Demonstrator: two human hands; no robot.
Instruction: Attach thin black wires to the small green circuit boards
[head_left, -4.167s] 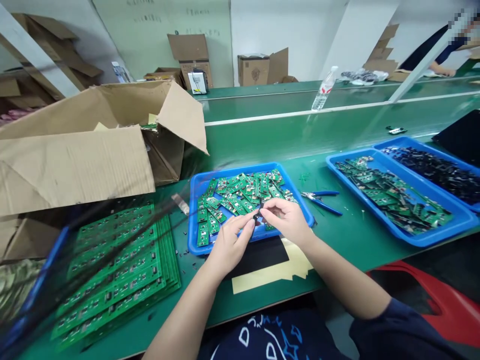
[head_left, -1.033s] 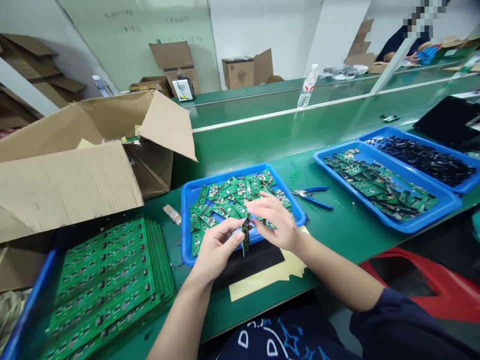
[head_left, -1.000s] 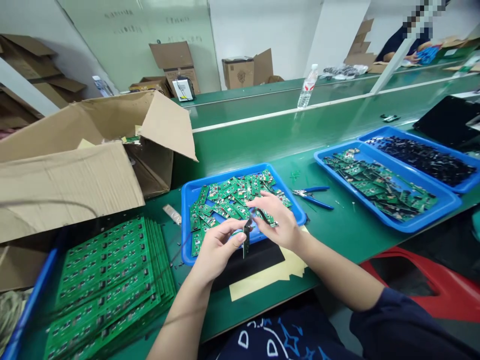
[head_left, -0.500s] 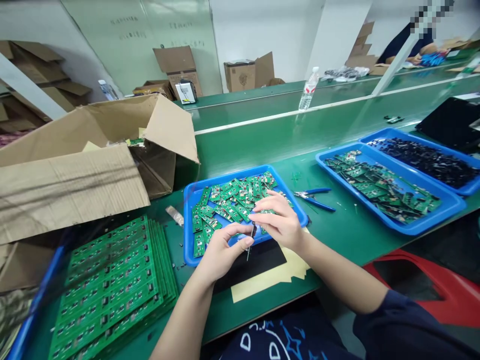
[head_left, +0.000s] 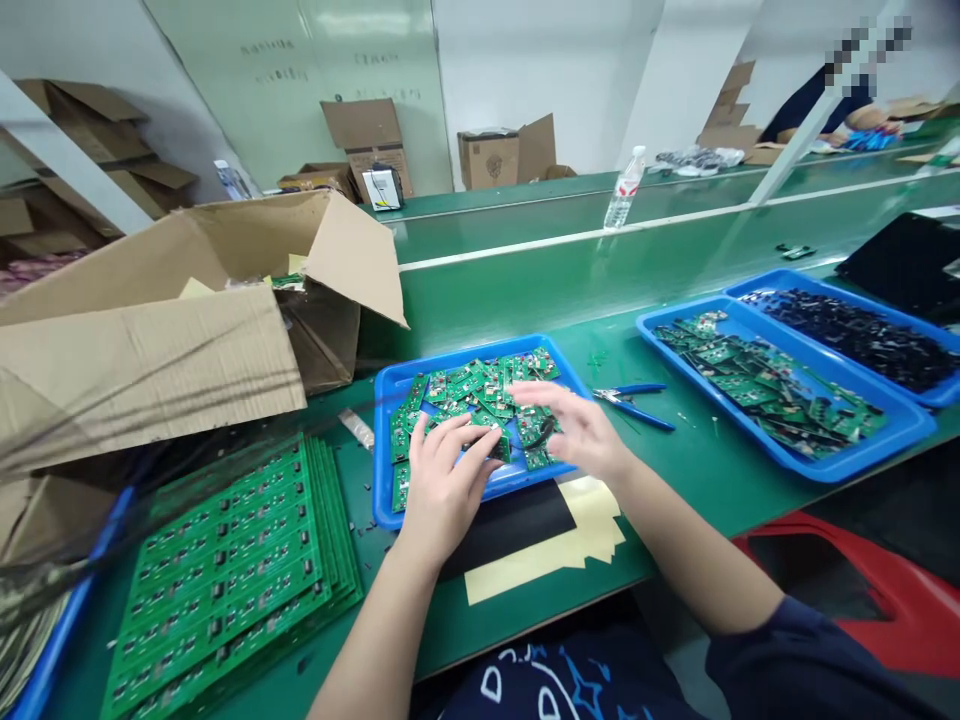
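Left hand (head_left: pixel 448 495) curled onto loose green circuit boards (head_left: pixel 487 385), grip unclear, blue tray (head_left: pixel 382 430) within reach; right hand (head_left: pixel 577 432) open, spread.

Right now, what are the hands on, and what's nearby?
Left hand low over green circuit boards in blue tray. Right hand blurred, by small black part. Blue-handled pliers beside tray, apart from hands.

No wording can be read with certainty. Handwritten lines on the pale board (head_left: pixel 300 110) at the back are too blurred, as is the round printed mark on the cardboard carton (head_left: pixel 487 162). The red label on the plastic bottle (head_left: pixel 624 190) shows no legible letters, and any tiny markings on the green circuit boards (head_left: pixel 480 395) are too small to tell
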